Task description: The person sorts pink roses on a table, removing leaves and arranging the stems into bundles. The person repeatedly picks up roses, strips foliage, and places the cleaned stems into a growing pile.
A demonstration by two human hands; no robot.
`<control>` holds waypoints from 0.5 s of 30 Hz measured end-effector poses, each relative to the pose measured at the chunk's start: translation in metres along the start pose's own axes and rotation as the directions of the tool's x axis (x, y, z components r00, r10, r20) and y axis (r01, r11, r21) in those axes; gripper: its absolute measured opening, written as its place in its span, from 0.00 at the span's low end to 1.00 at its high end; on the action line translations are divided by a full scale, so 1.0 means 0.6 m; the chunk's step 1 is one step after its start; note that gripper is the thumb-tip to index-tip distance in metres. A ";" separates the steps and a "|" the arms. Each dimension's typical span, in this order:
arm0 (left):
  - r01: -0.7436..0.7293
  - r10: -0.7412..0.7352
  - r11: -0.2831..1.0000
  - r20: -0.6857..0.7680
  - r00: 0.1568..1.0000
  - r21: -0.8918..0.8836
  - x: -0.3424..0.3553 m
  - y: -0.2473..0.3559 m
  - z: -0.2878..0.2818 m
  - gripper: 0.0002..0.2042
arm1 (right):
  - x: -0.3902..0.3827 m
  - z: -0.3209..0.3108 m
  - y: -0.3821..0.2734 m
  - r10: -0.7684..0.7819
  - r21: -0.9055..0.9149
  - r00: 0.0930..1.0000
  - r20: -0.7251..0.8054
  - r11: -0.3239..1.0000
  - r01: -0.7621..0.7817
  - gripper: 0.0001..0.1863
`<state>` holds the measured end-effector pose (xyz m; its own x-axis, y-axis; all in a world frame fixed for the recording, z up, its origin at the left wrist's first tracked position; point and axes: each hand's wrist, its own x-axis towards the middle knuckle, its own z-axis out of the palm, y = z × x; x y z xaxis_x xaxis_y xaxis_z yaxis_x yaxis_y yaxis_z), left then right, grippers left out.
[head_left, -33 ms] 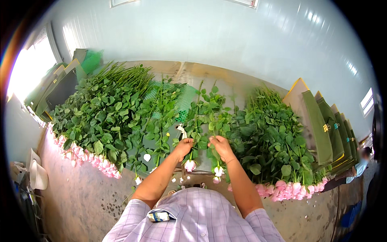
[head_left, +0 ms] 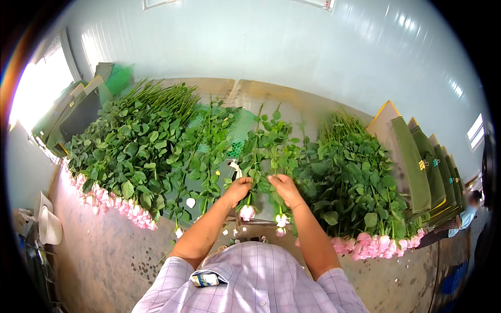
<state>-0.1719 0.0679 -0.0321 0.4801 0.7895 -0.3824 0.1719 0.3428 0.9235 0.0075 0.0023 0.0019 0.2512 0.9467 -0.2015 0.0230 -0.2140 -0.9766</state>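
My left hand [head_left: 240, 188] is closed around the leafy stem of a pink rose [head_left: 247, 212], its bloom pointing down toward me. Close beside it, my right hand [head_left: 282, 187] pinches the stem of another rose with a whitish-pink bloom [head_left: 282, 219]. A further pink bloom shows just under that one. Both stems lie with their cut ends away from me over the grey table [head_left: 266, 206]. To the left of my left hand lie a few loose rose stems [head_left: 210, 156] with a pale bloom [head_left: 179, 232] at the near end.
A large heap of pink roses [head_left: 130, 135] fills the table's left, another [head_left: 355, 182] its right. Green netting [head_left: 241, 133] lies at the middle. Green boards with clips [head_left: 412, 161] stand at the right. A loose white petal [head_left: 191, 202] lies near my left forearm. A person [head_left: 466, 214] is at far right.
My right hand has shifted very slightly left, and the blooms beneath it moved a little with it. My left hand has barely moved.
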 end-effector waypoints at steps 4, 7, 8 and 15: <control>-0.186 0.158 0.976 0.219 0.963 0.114 -0.032 0.064 -0.009 0.23 | 0.013 0.038 -0.072 0.137 -0.022 0.980 0.147 0.991 -0.135 0.13; -0.241 0.252 0.968 0.232 0.940 -0.072 -0.052 0.114 -0.043 0.26 | 0.030 0.045 -0.144 0.135 0.179 0.969 0.208 0.969 -0.173 0.09; -0.242 0.263 0.958 0.136 0.955 -0.154 -0.068 0.134 -0.052 0.25 | 0.042 0.041 -0.160 0.116 0.266 0.979 0.169 0.951 -0.159 0.08; 0.005 0.505 0.574 -0.359 0.785 0.819 -0.087 0.002 -0.194 0.25 | 0.032 0.019 -0.288 -0.063 0.546 0.986 0.156 0.837 -0.033 0.10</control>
<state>-0.2970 0.0864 -0.0144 0.1546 0.9755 0.1563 0.8053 -0.2161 0.5521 -0.0026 0.0604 0.1661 0.0953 0.9842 -0.1490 -0.5178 -0.0788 -0.8518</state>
